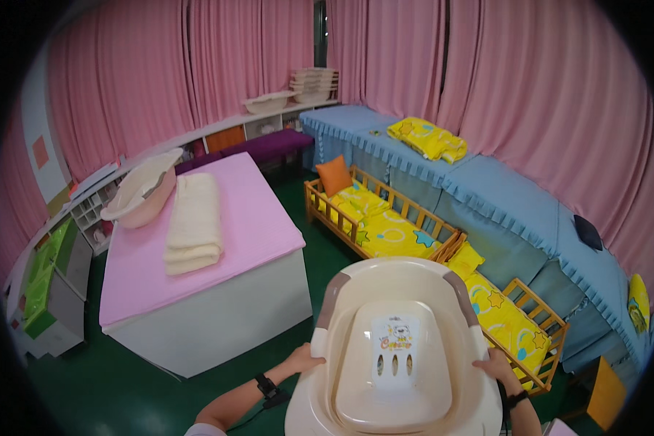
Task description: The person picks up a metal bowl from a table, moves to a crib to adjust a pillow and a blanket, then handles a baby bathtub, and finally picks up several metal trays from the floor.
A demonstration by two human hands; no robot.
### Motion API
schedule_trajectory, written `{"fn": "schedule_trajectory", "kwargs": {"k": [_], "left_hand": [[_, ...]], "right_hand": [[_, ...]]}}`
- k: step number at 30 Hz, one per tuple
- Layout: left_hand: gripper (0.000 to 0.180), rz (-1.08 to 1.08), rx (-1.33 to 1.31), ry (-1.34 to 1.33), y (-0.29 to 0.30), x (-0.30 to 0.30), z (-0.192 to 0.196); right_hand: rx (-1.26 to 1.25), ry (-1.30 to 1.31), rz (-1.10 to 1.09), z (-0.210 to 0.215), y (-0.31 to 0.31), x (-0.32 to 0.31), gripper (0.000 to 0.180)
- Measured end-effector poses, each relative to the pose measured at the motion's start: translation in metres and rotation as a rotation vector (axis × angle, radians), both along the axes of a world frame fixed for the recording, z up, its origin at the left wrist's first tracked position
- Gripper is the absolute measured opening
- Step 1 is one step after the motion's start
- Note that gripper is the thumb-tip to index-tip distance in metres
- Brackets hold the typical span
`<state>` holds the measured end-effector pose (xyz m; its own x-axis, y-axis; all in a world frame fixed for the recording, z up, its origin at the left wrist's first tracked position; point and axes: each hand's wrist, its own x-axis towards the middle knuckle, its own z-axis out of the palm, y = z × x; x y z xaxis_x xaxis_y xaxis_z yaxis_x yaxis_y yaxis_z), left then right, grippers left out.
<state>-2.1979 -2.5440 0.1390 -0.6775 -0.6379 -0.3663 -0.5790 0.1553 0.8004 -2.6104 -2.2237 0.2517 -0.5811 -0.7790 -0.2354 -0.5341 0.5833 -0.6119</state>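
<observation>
The left hand (305, 358), at the bottom centre of the frame, is closed around the side rim of a large cream plastic baby bathtub (374, 267), thumb over the edge; the fingers beneath are hidden. The right hand (495, 365), lower right of centre, grips the opposite rim in the same way. The tub fills the bottom centre, held up between the two hands, its near end cut off by the frame. Inside it is a rounded cream plastic panel (356, 389) with a white picture label (394, 341) and three upright slots; whether the panel is loose cannot be told.

For a good carry, both hands should stay level and opposite each other, so the wide, probably slippery tub does not tip. The black wristbands, the left one (269, 389) trailing a thin dark cable, would best be kept from snagging.

Just beyond, at lower right, a low wooden child's bed with yellow patterned bedding (512, 320) lies partly behind the tub; its rails call for a raised, careful pass. On the left, a white-sided desk with a pink top (258, 196) carries a folded cream towel (194, 221) and a pale pink-and-cream tub (147, 198), leaving bare space on its right. Around it is dark green floor (134, 389), where footing matters because the tub blocks the downward view.
</observation>
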Motion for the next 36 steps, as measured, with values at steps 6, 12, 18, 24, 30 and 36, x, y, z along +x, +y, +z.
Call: {"fn": "schedule_trajectory", "kwargs": {"k": [6,12,18,24,30,36], "left_hand": [[0.043,0.078,0.037,0.087,-0.122,-0.051,-0.078],[0.046,0.152,0.192,-0.044,-0.211,-0.122,-0.108],[0.073,0.341,0.162,-0.326,-0.275,-0.162,-0.213],[0.070,0.506,0.159,-0.379,-0.328,-0.210,-0.351],[0.067,0.841,0.187,-0.458,-0.349,-0.241,-0.455],[0.049,1.354,0.461,-0.163,-0.381,-0.261,-0.533]], "right_hand": [[-0.058,-0.014,0.259,-0.031,-0.185,-0.085,0.060],[0.357,-0.070,0.253,-0.103,-0.329,-0.180,0.049],[0.258,-0.053,0.391,-0.210,-0.466,-0.230,0.044],[0.304,0.030,0.456,-0.392,-0.564,-0.297,0.050],[0.310,-0.110,0.497,-0.514,-0.672,-0.309,0.054],[0.397,0.036,0.561,-0.610,-0.740,-0.308,0.045]]}}
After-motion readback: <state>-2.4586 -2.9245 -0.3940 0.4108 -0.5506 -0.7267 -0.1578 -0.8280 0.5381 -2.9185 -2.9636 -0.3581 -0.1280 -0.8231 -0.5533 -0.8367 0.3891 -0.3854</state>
